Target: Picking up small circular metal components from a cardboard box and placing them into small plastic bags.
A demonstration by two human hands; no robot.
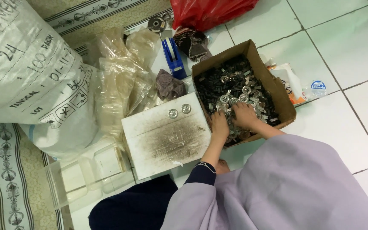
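A brown cardboard box (277, 91) sits on the tiled floor, filled with several small dark and silver metal parts (228, 83). Both hands are inside its near end. My left hand (219, 124) rests fingers-down in the parts by the box's near left corner. My right hand (244, 116) lies beside it, fingers buried among the silver pieces. Whether either hand grips anything is hidden by the pile. Two round silver discs (179, 111) lie on a stained white board (167, 136) just left of the box.
A large white sack (26, 72) lies at left, with crumpled clear plastic bags (124, 76) beside it. A blue tape dispenser (173, 55), a red plastic bag (205, 12), a clear plastic container (86, 174) and a small water cup (316, 88) surround the work spot.
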